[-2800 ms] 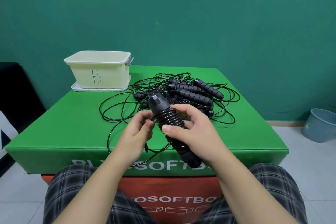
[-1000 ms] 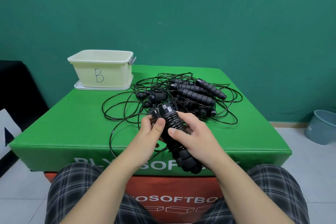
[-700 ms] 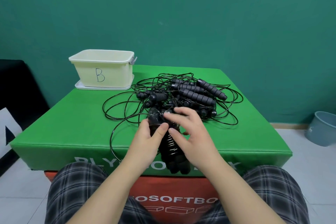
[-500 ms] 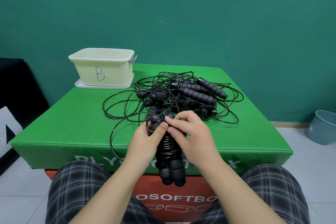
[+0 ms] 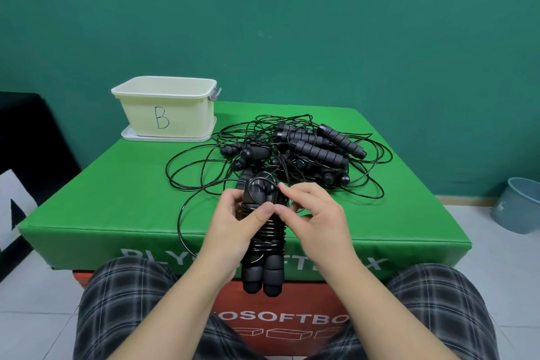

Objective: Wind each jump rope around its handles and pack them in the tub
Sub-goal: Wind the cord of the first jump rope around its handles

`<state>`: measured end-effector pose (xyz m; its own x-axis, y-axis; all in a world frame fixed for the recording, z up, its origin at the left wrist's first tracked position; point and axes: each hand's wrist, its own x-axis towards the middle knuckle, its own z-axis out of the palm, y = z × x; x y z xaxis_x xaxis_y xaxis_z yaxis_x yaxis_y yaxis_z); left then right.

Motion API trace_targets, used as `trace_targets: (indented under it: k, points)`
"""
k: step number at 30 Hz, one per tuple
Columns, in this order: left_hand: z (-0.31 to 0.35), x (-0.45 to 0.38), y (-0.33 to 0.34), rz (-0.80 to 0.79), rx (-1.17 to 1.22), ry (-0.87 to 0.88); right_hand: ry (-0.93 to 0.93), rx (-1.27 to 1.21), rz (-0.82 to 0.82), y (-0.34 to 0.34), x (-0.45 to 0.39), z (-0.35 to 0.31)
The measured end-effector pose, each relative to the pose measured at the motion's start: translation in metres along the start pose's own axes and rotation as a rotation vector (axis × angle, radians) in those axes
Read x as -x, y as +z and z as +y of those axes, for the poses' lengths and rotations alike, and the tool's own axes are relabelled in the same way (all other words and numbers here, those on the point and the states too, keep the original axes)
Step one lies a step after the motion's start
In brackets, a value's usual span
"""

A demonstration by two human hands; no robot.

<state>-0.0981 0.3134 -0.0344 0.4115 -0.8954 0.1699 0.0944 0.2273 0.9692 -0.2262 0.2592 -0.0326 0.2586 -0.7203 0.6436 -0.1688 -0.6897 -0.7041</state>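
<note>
Left hand: your left hand curls round the upper part of the pair of black foam jump-rope handles, thumb pressed across their front.
Right hand: your right hand pinches the thin black cord at the top of the handles, thumb and forefinger closed on it, the other fingers loosely bent.
Held rope: the two handles sit side by side and point down over the near edge of the green padded box; cord coils wrap their middle, and a loose loop trails off to the left onto the green top.
Pile: the heap of black ribbed handles and tangled cords lies on the green top just beyond your hands.
Tub: the cream plastic tub marked B stands on a white lid at the far left corner, well apart from the held rope.
Around: an orange box sits under the green one; a grey-blue bucket stands on the floor at right.
</note>
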Motion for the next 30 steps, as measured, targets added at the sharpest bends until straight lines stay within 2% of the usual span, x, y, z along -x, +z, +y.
trace_targets:
  k: [4,8,13,19,24,30]
  points:
    - [0.000,0.001,0.000,-0.005,-0.010,0.002,0.031,0.003,0.052,0.002,0.004,0.002]
    - [-0.001,0.003,0.007,-0.026,0.019,-0.020,0.144,0.023,0.124,0.001,0.003,0.002]
    - [-0.002,-0.001,0.010,0.010,0.076,-0.064,0.220,-0.053,0.079,0.004,0.009,-0.004]
    - [-0.007,0.000,0.012,0.008,0.023,-0.088,0.252,-0.132,0.129,0.009,0.007,-0.007]
    - [-0.011,0.002,0.014,0.029,-0.025,-0.129,0.385,-0.267,0.152,0.008,0.007,-0.005]
    - [-0.005,-0.004,0.006,0.100,0.033,-0.169,0.394,-0.322,0.089,0.004,0.006,-0.017]
